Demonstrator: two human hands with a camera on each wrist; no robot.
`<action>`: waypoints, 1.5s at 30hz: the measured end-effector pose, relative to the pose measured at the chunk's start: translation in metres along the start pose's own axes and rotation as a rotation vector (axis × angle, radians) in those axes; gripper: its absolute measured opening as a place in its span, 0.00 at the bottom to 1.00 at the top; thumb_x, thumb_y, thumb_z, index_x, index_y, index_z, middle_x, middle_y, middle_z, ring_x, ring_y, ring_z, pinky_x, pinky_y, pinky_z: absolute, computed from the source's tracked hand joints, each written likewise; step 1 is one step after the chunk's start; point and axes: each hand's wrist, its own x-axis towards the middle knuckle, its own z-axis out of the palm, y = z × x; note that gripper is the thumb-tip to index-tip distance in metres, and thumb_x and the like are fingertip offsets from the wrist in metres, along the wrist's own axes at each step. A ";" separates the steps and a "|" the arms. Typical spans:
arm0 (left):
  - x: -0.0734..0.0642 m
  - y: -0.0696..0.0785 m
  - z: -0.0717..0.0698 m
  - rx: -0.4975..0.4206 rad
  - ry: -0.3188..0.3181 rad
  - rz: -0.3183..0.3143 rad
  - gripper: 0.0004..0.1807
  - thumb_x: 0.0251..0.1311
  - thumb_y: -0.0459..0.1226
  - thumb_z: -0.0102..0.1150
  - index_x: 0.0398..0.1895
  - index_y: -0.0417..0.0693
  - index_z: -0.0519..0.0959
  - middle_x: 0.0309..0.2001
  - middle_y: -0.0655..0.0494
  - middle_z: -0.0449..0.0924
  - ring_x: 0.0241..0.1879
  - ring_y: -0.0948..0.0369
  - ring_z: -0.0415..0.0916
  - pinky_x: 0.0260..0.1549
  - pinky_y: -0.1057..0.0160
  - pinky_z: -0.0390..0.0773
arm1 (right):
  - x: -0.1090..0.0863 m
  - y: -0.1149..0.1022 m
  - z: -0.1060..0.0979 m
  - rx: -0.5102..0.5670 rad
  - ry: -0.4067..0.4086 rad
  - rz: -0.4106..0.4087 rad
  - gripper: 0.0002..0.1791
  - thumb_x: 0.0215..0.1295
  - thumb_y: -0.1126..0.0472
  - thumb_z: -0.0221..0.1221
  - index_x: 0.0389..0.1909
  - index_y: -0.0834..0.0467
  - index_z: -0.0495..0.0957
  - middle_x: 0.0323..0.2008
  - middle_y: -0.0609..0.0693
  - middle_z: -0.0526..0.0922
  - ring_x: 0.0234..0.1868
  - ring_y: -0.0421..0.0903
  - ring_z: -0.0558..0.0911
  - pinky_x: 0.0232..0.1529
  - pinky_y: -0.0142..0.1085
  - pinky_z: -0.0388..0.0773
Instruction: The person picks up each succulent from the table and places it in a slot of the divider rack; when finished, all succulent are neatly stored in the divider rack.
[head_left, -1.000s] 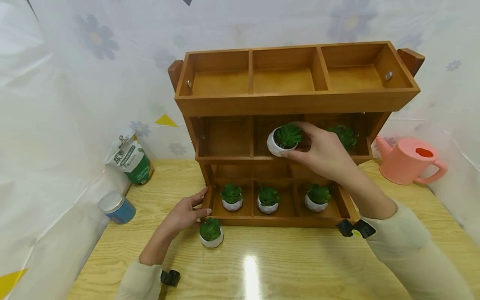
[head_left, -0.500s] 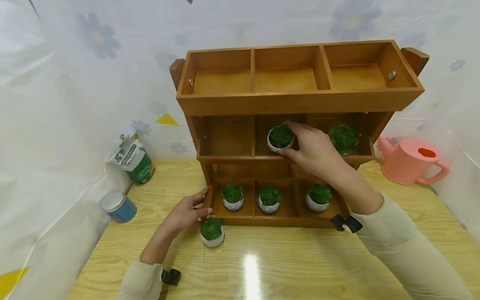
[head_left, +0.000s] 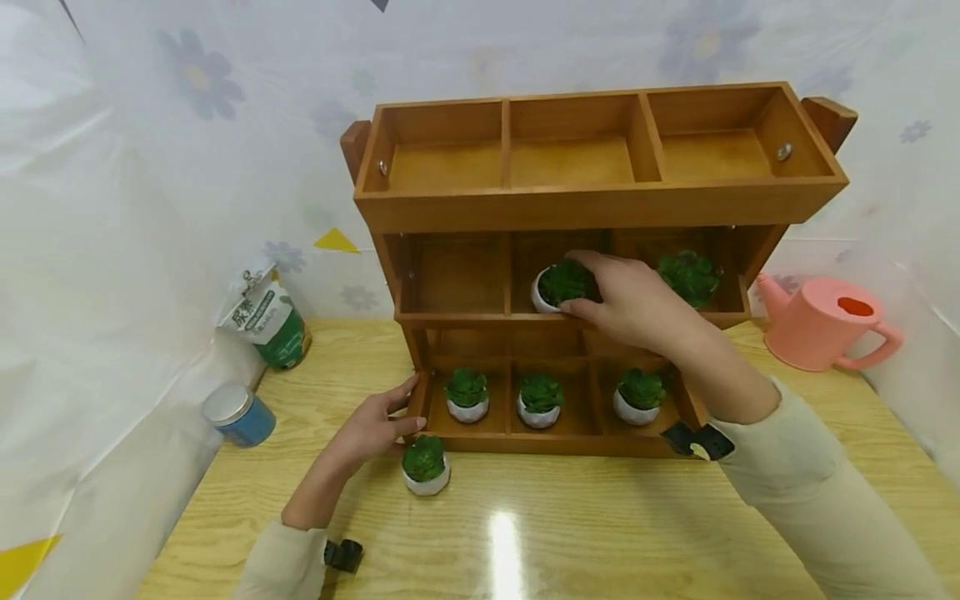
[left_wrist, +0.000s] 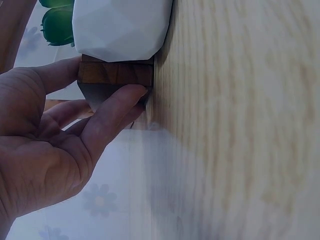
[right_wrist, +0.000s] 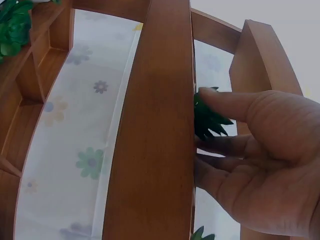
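In the head view my right hand (head_left: pixel 637 300) holds a potted succulent (head_left: pixel 562 283) with a white pot, low in the middle compartment of the wooden shelf's (head_left: pixel 600 208) middle tier. Thumb and fingers sit on either side of it. The right wrist view shows the green leaves (right_wrist: pixel 210 117) between the fingers, while the pot is hidden behind the shelf's board. My left hand (head_left: pixel 375 425) grips the lower left corner of the shelf, thumb in front, seen also as a dark wooden end (left_wrist: pixel 117 74) in the left wrist view. Beside it another potted succulent (head_left: pixel 425 467) stands on the table.
Several succulents, one a potted succulent (head_left: pixel 540 400), stand in the bottom tier, and another succulent (head_left: pixel 688 279) in the middle tier's right compartment. A pink watering can (head_left: pixel 813 325) is at right; a green-white pouch (head_left: pixel 270 321) and blue jar (head_left: pixel 240 417) are at left.
My right hand has moved the held succulent slightly left, then down into the middle compartment, and the pot has gone from tilted to more upright. The left hand has stayed on the shelf corner.
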 end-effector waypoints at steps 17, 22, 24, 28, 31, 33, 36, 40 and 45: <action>0.001 -0.001 0.001 0.006 0.011 -0.016 0.39 0.72 0.36 0.58 0.82 0.62 0.53 0.77 0.37 0.58 0.62 0.45 0.78 0.44 0.51 0.87 | -0.062 -0.005 0.006 0.236 0.267 -0.053 0.31 0.69 0.50 0.65 0.71 0.49 0.71 0.62 0.53 0.82 0.56 0.53 0.85 0.54 0.52 0.83; 0.001 -0.003 -0.001 -0.009 0.014 -0.017 0.39 0.72 0.36 0.58 0.81 0.63 0.53 0.78 0.38 0.57 0.62 0.45 0.78 0.44 0.51 0.87 | -0.068 -0.017 0.051 0.328 0.373 -0.241 0.19 0.67 0.60 0.67 0.58 0.52 0.82 0.50 0.47 0.88 0.44 0.41 0.88 0.43 0.33 0.86; 0.001 -0.003 -0.001 -0.016 0.013 -0.015 0.39 0.72 0.36 0.58 0.81 0.64 0.53 0.78 0.38 0.56 0.62 0.45 0.78 0.45 0.51 0.87 | -0.066 -0.025 0.074 0.371 0.302 -0.296 0.16 0.67 0.59 0.67 0.55 0.52 0.84 0.47 0.45 0.89 0.42 0.38 0.88 0.40 0.30 0.85; 0.001 -0.004 -0.001 -0.023 0.001 -0.016 0.40 0.72 0.36 0.58 0.81 0.65 0.53 0.78 0.38 0.56 0.63 0.45 0.78 0.45 0.50 0.87 | -0.061 -0.036 0.122 0.453 0.060 -0.311 0.16 0.69 0.53 0.65 0.56 0.51 0.83 0.48 0.46 0.89 0.44 0.39 0.88 0.42 0.32 0.86; 0.002 -0.003 -0.001 -0.004 -0.007 -0.005 0.40 0.72 0.36 0.58 0.82 0.62 0.52 0.78 0.37 0.56 0.62 0.44 0.78 0.45 0.50 0.87 | -0.058 -0.037 0.155 0.507 -0.098 -0.271 0.20 0.70 0.51 0.64 0.59 0.53 0.82 0.52 0.49 0.88 0.47 0.43 0.88 0.46 0.34 0.86; 0.002 -0.002 -0.001 0.005 -0.005 -0.003 0.40 0.72 0.36 0.58 0.82 0.62 0.52 0.78 0.38 0.57 0.62 0.44 0.78 0.45 0.50 0.87 | -0.057 -0.038 0.173 0.532 -0.189 -0.245 0.22 0.70 0.51 0.64 0.61 0.55 0.80 0.55 0.51 0.87 0.49 0.46 0.88 0.48 0.35 0.86; 0.002 -0.001 -0.002 0.011 -0.011 0.002 0.40 0.73 0.36 0.57 0.82 0.61 0.51 0.78 0.37 0.57 0.61 0.44 0.78 0.45 0.50 0.87 | -0.054 -0.039 0.194 0.536 -0.284 -0.236 0.27 0.70 0.49 0.64 0.65 0.57 0.77 0.58 0.54 0.85 0.52 0.48 0.87 0.50 0.33 0.84; 0.002 -0.001 -0.002 -0.007 -0.014 -0.003 0.40 0.73 0.35 0.57 0.82 0.61 0.51 0.78 0.38 0.57 0.61 0.44 0.78 0.45 0.50 0.87 | -0.049 -0.044 0.211 0.496 -0.343 -0.217 0.32 0.69 0.46 0.64 0.70 0.54 0.73 0.60 0.52 0.84 0.55 0.45 0.86 0.59 0.41 0.81; 0.001 -0.001 -0.001 -0.016 -0.018 -0.001 0.40 0.73 0.35 0.57 0.82 0.61 0.51 0.78 0.38 0.56 0.63 0.44 0.77 0.46 0.49 0.87 | -0.042 -0.050 0.222 0.448 -0.367 -0.191 0.35 0.70 0.44 0.63 0.73 0.54 0.70 0.63 0.48 0.82 0.57 0.40 0.84 0.62 0.42 0.79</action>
